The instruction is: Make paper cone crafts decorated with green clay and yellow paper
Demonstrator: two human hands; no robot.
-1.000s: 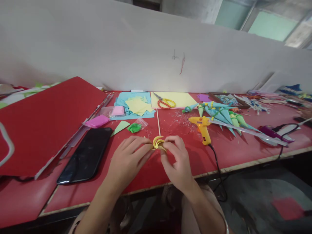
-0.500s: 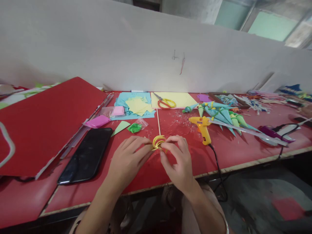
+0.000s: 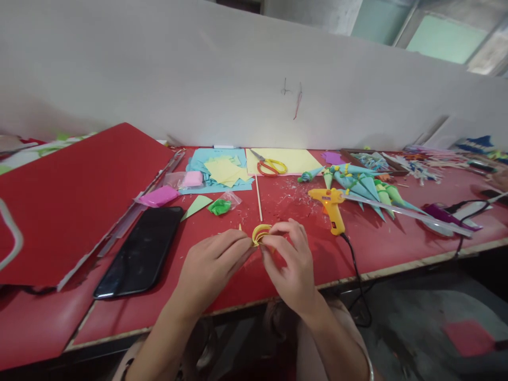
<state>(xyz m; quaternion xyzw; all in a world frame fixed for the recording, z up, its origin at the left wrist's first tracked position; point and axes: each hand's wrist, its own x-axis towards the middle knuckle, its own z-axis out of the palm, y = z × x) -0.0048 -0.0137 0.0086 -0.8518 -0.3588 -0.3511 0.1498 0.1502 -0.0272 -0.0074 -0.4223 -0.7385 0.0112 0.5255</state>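
Observation:
A yellow curled paper strip point(image 3: 261, 229), looped in several layers, is pinched between the fingertips of both hands above the red table. My left hand point(image 3: 214, 259) is closed on its left side, and my right hand point(image 3: 292, 259) grips the right side with thumb and index finger. Just beyond the loops a thin pale stick point(image 3: 259, 198) lies on the table, pointing away from me. A small yellow tip point(image 3: 240, 226) shows beside my left fingers; whether it belongs to the strip I cannot tell.
A yellow glue gun point(image 3: 332, 210) with a clear glue stick lies to the right, near paper cones point(image 3: 363, 186). Scissors point(image 3: 269, 164) rest on yellow paper at the back. Left are a black phone point(image 3: 138, 254), a green clay packet point(image 3: 219, 207) and a red board point(image 3: 79, 206).
The yellow loops have turned slightly and shifted a little to the right. My left fingers have closed in more tightly, and a yellow tip now shows above them.

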